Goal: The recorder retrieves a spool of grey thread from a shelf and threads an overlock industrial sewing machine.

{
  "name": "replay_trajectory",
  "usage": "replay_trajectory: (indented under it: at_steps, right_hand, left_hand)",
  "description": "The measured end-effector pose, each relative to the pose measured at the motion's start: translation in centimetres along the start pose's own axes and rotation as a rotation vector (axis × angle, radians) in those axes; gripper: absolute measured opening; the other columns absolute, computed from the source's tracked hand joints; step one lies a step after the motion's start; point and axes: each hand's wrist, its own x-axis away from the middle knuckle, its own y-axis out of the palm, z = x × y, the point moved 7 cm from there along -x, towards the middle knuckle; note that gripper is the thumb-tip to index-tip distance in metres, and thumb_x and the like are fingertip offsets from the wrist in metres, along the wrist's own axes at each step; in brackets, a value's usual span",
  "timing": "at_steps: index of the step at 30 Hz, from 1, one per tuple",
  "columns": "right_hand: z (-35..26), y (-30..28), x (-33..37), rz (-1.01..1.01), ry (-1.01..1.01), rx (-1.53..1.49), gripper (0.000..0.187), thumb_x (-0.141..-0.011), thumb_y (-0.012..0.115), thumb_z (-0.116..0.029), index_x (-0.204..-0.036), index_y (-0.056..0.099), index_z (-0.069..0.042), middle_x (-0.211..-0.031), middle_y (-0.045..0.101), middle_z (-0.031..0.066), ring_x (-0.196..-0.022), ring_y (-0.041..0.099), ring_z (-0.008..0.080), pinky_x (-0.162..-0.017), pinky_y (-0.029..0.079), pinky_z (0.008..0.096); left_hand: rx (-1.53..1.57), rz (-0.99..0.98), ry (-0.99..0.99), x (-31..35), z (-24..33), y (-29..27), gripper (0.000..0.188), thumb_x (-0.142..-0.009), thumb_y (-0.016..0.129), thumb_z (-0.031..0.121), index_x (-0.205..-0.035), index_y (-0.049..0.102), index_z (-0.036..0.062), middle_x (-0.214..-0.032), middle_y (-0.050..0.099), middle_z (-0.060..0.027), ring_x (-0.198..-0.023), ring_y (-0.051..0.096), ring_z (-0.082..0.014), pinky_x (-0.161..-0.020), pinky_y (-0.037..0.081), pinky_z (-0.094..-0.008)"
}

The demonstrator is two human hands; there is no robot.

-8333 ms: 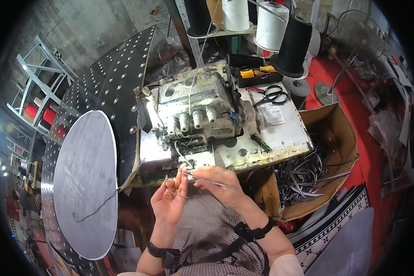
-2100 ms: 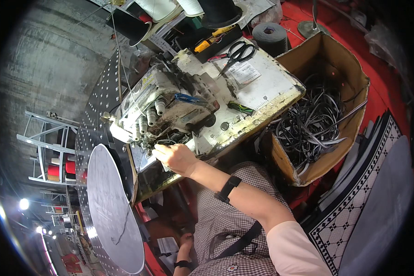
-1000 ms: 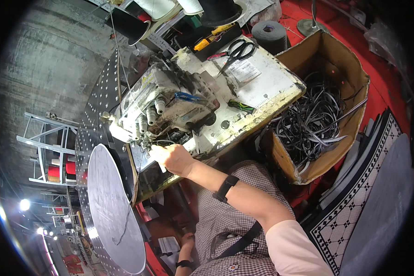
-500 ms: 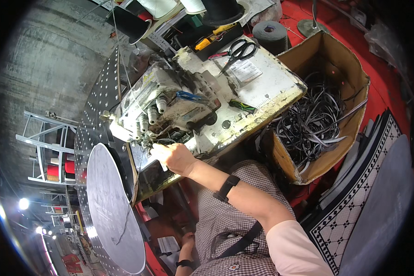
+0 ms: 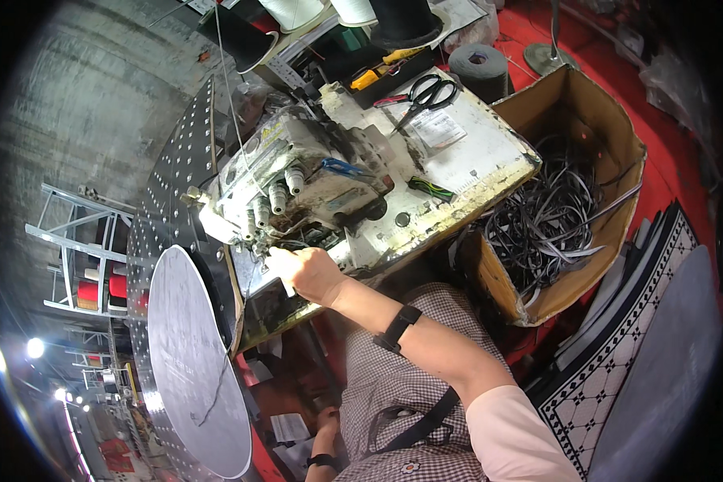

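Note:
My right hand (image 5: pixel 313 275) is at the front of a worn white industrial sewing machine (image 5: pixel 297 181), by its needle area. The fingers are bent and pressed together; what they pinch, if anything, is too small to make out. A small white piece shows just below the fingertips. Low in the view, beneath the table's level, my left hand (image 5: pixel 327 419) is beside my checkered apron (image 5: pixel 414 361), its fingers hidden. A round grey mat (image 5: pixel 197 361) with a pale edge hangs or leans at the left of the machine.
On the machine table lie black scissors (image 5: pixel 427 96) and a green-black small tool (image 5: pixel 430 189). A cardboard box (image 5: pixel 610 104) of tangled strips (image 5: pixel 538 209) stands right, near stacked patterned mats (image 5: pixel 618 353). Thread cones (image 5: pixel 237 36) are behind; a studded black board (image 5: pixel 157 221) is left.
The whole view has shifted slightly, with the machine and table appearing a little farther right. My right hand stays at the needle area, and my left hand keeps its place.

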Motion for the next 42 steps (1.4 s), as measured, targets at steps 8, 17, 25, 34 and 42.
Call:
replay_trajectory:
  at_steps: [8, 17, 25, 34, 42]
  right_hand:
    - [0.0, -0.8, 0.3, -0.044, 0.036, 0.081, 0.024, -0.076, 0.058, -0.012, -0.1, 0.061, -0.006, -0.1, 0.061, 0.0077, -0.061, 0.064, 0.0189, -0.056, 0.052, 0.0293]
    - [0.5, -0.3, 0.7, -0.088, 0.063, 0.057, 0.031, -0.073, 0.063, -0.01, -0.104, 0.063, -0.009, -0.108, 0.063, 0.0067, -0.071, 0.066, 0.0191, -0.062, 0.053, 0.0295]
    - [0.3, -0.8, 0.6, -0.056, 0.095, 0.1, 0.03, -0.074, 0.063, -0.01, -0.104, 0.064, -0.01, -0.107, 0.063, 0.0053, -0.067, 0.065, 0.0174, -0.062, 0.053, 0.0283]
    - [0.0, -0.9, 0.6, -0.037, 0.058, 0.086, 0.032, -0.074, 0.063, -0.011, -0.105, 0.063, -0.01, -0.107, 0.063, 0.0045, -0.069, 0.065, 0.0171, -0.062, 0.052, 0.0283]
    - [0.1, -0.8, 1.5, -0.08, 0.046, 0.093, 0.031, -0.073, 0.063, -0.01, -0.104, 0.064, -0.01, -0.109, 0.064, 0.0069, -0.07, 0.065, 0.0179, -0.061, 0.052, 0.0291]
  left_hand:
    - [0.016, 0.008, -0.026, -0.7, -0.7, 0.4, 0.021, -0.084, 0.052, 0.005, -0.099, 0.067, 0.0033, -0.092, 0.067, -0.0104, -0.086, 0.061, -0.0203, -0.078, 0.047, -0.0295]
    - [-0.011, 0.024, -0.003, -2.2, -2.8, 0.8, 0.025, -0.082, 0.05, 0.004, -0.101, 0.066, 0.0019, -0.1, 0.067, -0.014, -0.098, 0.062, -0.0229, -0.087, 0.045, -0.0305]
    - [-0.014, 0.005, -0.005, -3.6, -4.1, 1.2, 0.028, -0.081, 0.049, 0.001, -0.104, 0.065, 0.0017, -0.105, 0.067, -0.0152, -0.104, 0.061, -0.025, -0.091, 0.043, -0.0301]
    - [0.0, -0.007, -0.01, -3.1, -3.5, 1.2, 0.032, -0.079, 0.046, -0.001, -0.106, 0.064, 0.0016, -0.108, 0.066, -0.0157, -0.107, 0.059, -0.026, -0.093, 0.042, -0.0294]
    - [-0.086, -0.12, -0.029, -3.4, -3.6, 1.6, 0.031, -0.081, 0.045, 0.0, -0.105, 0.064, 0.001, -0.108, 0.066, -0.0153, -0.106, 0.06, -0.0261, -0.091, 0.043, -0.0298]
